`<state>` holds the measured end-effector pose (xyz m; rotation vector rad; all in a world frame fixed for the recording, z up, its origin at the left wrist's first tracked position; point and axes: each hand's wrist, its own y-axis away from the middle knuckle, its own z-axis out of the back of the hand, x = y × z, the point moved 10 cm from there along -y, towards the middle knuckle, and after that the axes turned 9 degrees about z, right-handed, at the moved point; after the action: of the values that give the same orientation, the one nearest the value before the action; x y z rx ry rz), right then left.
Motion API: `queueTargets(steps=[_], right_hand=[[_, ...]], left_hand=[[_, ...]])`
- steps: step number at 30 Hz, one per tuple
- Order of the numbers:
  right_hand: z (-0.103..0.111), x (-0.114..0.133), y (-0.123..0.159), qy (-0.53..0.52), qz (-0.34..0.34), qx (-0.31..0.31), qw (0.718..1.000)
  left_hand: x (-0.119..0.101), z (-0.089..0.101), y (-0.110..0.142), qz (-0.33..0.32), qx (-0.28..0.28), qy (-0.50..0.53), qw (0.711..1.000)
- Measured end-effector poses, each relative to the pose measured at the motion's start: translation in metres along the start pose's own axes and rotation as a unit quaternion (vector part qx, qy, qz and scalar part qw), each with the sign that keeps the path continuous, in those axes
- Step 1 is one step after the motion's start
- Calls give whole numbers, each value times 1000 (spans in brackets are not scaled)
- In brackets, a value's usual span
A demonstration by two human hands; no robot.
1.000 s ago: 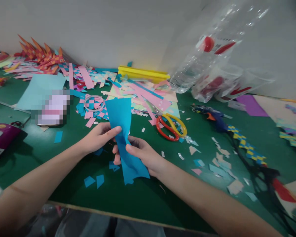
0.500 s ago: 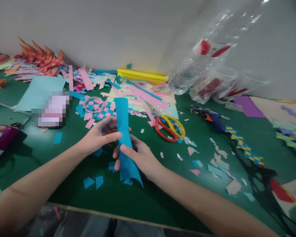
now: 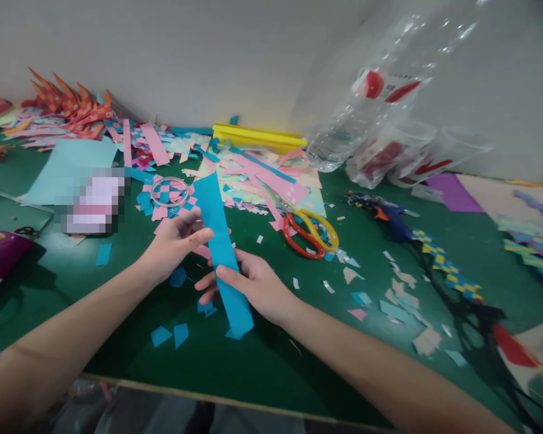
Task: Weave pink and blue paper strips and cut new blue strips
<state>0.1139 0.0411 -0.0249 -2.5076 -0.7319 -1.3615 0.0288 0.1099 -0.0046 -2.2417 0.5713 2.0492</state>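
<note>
A long strip of blue paper (image 3: 217, 226) is held up over the green table, its top leaning to the left. My left hand (image 3: 183, 240) pinches its upper left edge, thumb in front and fingers behind. Lower down, my right hand (image 3: 256, 280) grips the strip with the thumb on its face; the other fingers reach behind it and show past its left edge. Small blue paper scraps (image 3: 161, 336) lie beneath the hands. To the right of the strip rest scissors (image 3: 310, 232) with red and yellow handles, their blades over pink paper.
Paper cuttings and a clear ring (image 3: 169, 191) lie behind the hands. A phone (image 3: 97, 202) sits left on light blue paper (image 3: 70, 166). A big plastic bottle (image 3: 380, 102) and plastic cups (image 3: 438, 154) stand at the wall. A glue gun (image 3: 484, 313) and checkered paper chain (image 3: 447, 268) are right.
The blue strip has tilted, its top going left, and its curled lower end now looks flatter. Both hands have shifted slightly left and still hold it.
</note>
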Motion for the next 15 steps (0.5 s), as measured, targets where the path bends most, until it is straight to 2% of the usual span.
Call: queueTargets(steps=[6,12,15], right_hand=[[0,-4,-2,-36,-17,15,999],[-3,-3,-3,-39,-41,64,996],[-1,-4,-5,-41,-48,60,996]], left_hand=[[-3,-5,1,-14,37,18,999],[2,-20,8,46,103,55,992],[3,-20,7,54,102,87,990]])
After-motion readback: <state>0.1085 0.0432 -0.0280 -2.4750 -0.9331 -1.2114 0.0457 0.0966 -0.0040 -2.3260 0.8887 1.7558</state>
